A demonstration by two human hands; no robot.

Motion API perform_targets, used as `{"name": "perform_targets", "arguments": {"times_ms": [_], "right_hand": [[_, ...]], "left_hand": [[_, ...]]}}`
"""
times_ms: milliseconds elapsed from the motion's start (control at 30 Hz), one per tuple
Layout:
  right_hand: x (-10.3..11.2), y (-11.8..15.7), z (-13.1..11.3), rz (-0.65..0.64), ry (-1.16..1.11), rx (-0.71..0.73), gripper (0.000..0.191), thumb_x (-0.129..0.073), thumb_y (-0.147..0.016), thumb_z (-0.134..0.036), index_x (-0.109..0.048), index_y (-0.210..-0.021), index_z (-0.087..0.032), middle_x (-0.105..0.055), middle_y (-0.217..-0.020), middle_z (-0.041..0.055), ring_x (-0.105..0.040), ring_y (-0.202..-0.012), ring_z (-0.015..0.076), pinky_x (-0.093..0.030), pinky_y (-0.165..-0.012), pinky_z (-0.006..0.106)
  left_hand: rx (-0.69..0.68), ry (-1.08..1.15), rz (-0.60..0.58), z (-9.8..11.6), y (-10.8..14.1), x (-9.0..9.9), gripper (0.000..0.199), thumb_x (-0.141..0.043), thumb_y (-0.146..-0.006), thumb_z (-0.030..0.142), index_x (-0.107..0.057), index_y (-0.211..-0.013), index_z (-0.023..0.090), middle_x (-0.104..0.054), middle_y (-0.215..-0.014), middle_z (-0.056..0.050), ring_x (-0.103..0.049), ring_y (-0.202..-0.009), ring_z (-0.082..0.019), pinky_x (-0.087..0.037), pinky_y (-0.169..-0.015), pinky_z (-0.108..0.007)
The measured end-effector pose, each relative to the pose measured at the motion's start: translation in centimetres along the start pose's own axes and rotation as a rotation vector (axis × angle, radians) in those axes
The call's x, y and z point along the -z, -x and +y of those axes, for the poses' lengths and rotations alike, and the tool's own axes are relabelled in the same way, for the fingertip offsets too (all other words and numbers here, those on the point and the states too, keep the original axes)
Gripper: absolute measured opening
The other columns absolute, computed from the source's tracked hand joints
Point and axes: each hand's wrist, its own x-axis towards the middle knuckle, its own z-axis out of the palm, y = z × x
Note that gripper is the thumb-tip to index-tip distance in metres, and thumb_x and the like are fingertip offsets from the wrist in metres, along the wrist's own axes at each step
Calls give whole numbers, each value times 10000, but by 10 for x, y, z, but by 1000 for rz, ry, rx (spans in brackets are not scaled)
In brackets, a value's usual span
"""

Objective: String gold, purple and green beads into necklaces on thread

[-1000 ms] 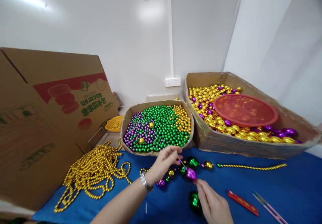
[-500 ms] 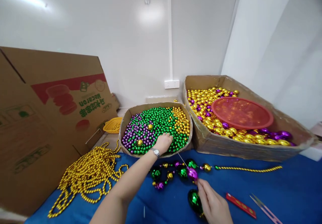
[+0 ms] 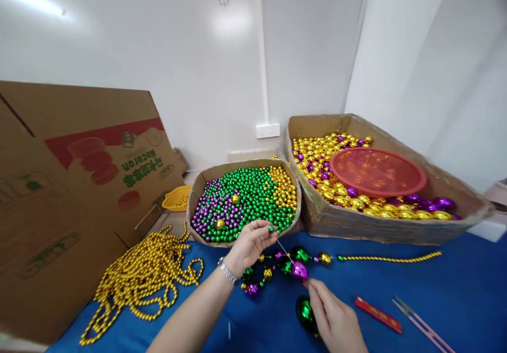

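Note:
My left hand (image 3: 253, 242), with a watch on the wrist, pinches a small green bead (image 3: 271, 229) just over the front rim of the bead box (image 3: 194, 200). That box holds small green, purple and gold beads. My right hand (image 3: 335, 316) is closed at the near end of a large purple bead (image 3: 300, 271). A thin pale string (image 3: 283, 247) runs from this bead up toward the green bead. Beside my right hand lies a large green bead (image 3: 306, 313). Behind it, the strand of mixed beads (image 3: 325, 258) rests on the blue cloth.
Gold bead strands (image 3: 146, 273) lie in a heap at left, before a tall cardboard box (image 3: 87, 210). A bigger box (image 3: 376, 231) at right holds gold and purple beads and a red basin (image 3: 378, 173). A red cutter (image 3: 378, 315) and tweezers (image 3: 422, 324) lie at right.
My left hand has come out of the bead box toward me with a small green bead between its fingers. The right hand keeps its place at the purple bead.

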Motion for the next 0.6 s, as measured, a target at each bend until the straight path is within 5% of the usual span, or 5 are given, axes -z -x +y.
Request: {"name": "perform_targets", "arguments": {"times_ms": [200, 600], "right_hand": [[0, 5, -1, 4, 17, 24, 317, -325, -975, -285, -615, -973, -158, -739, -848, 71, -716, -709, 174, -545, -617, 215], [-1, 4, 1, 28, 99, 97, 336, -312, -976, -255, -628, -957, -143, -740, -823, 66, -716, -689, 171, -544, -609, 219]], "left_hand": [[64, 265, 10, 1, 14, -8, 244, -760, -694, 167, -628, -894, 120, -665, -798, -38, -672, -789, -165, -537, -749, -273], [-104, 33, 42, 0, 22, -12, 213, -761, -694, 267, -682, -847, 142, -666, -824, -31, -638, -756, -144, -521, -752, -296]]}}
